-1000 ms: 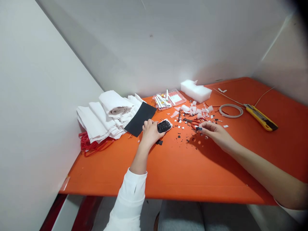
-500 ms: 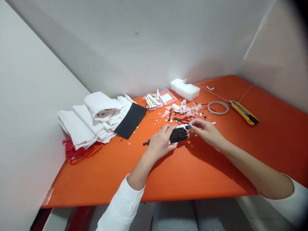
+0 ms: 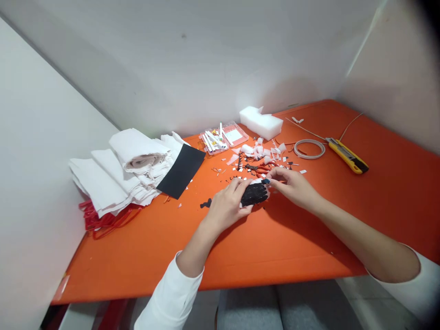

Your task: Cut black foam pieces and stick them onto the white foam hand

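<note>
My left hand (image 3: 227,206) is closed around a small foam piece (image 3: 255,194), black on top with a white edge, held just above the orange table (image 3: 261,256). My right hand (image 3: 292,185) meets it from the right, thumb and fingers pinched at the piece's upper right edge, where a tiny dark bit (image 3: 265,181) sits at the fingertips. Just behind the hands lies a scatter of white and black scraps (image 3: 261,153) with red-handled pliers (image 3: 264,168) among them.
A stack of white folded sheets (image 3: 127,169) with a black sheet (image 3: 181,170) and red cords (image 3: 103,220) lies at the left. A clear parts box (image 3: 222,136), a white foam block (image 3: 261,123), a wire coil (image 3: 309,149) and a yellow utility knife (image 3: 347,156) sit farther back.
My left hand carried the black foam piece from beside the black sheet toward the table's middle. My right hand came in from the right and now pinches at its edge.
</note>
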Motion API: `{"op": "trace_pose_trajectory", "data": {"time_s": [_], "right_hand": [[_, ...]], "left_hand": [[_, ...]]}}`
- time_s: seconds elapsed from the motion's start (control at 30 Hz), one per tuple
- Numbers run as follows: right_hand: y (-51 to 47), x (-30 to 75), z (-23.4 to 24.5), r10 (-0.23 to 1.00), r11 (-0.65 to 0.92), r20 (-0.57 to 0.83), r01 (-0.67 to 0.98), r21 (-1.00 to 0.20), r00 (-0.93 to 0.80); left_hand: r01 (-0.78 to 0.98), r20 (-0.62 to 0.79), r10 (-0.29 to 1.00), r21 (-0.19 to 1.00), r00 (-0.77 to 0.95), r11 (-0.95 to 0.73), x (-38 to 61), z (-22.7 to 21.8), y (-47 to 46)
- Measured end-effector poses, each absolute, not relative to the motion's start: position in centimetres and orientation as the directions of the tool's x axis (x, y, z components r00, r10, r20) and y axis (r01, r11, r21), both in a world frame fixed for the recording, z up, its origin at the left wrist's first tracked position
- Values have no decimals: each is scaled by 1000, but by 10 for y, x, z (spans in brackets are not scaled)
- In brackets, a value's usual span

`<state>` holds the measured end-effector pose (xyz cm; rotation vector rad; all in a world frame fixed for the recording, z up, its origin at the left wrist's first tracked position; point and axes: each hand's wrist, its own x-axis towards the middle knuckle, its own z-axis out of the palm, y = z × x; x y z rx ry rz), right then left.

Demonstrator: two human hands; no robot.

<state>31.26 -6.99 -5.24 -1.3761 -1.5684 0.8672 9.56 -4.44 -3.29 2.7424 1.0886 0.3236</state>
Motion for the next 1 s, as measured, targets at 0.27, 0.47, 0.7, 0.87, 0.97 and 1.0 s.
{"op": "trace_pose_trajectory", "data": {"time_s": [0.27,0.47,0.7,0.87,0.97,1.0], "right_hand": [[-70,316,-52,996,91,84,297,-950,-34],[-68,315,-55,998,37,31,124,-992,-52],[-71,308,-47,991,-112,-104,-92,-989,-89],[-71,309,-46,989,-148,-144,-102,-984,-41],[-71,309,-46,986,-164,-164,-109,-980,-14],[-71,309,-45,986,-166,-166,-110,-980,-16]], "left_hand": [[634,146,680,267,718,-726,95,-33,-43],[566,243,635,299,733,-768,95,-34,-43],[553,149,628,348,764,-757,95,-33,-45],[567,120,628,327,768,-756,94,-33,-45],[560,136,624,327,769,-761,93,-34,-45],[557,136,621,326,772,-764,93,-34,-45]]}}
